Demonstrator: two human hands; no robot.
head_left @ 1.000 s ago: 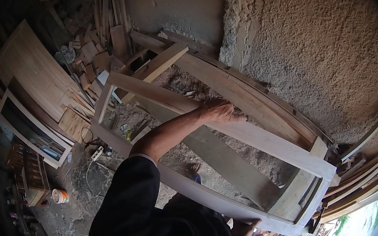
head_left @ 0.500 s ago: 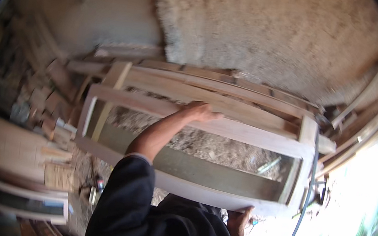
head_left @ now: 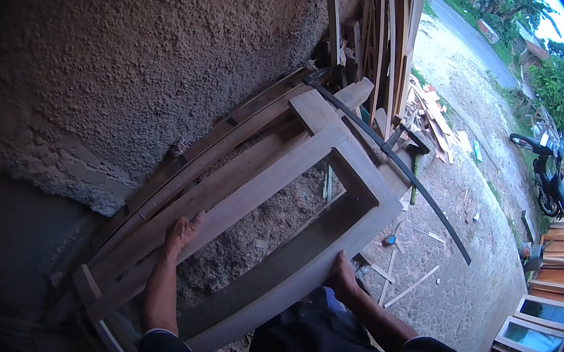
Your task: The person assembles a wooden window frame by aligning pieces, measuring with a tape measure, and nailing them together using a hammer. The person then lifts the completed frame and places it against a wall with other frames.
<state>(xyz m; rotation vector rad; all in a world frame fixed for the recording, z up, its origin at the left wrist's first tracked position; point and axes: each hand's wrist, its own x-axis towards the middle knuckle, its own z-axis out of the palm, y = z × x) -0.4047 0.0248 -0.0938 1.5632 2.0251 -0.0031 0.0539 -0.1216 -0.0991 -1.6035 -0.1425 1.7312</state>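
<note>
A long rectangular wooden frame (head_left: 296,178) of pale timber lies tilted in front of me, its far end up near stacked planks. My left hand (head_left: 182,233) rests flat on the frame's far long rail. My right hand (head_left: 343,278) grips the near long rail from below. Through the frame's opening I see sawdust and rough ground. Both dark-sleeved forearms enter from the lower edge.
A rough plastered wall (head_left: 156,52) stands close behind the frame, with curved boards (head_left: 246,125) leaning on it. Upright planks (head_left: 378,39) are stacked at the top. A thin dark strip (head_left: 410,178) crosses the ground. Glazed window frames (head_left: 540,324) and a parked motorcycle (head_left: 546,175) are to the right.
My view has swung sharply to the right, so the frame now runs diagonally. Both hands keep their hold on the two long rails. The yard and motorcycle have come into sight.
</note>
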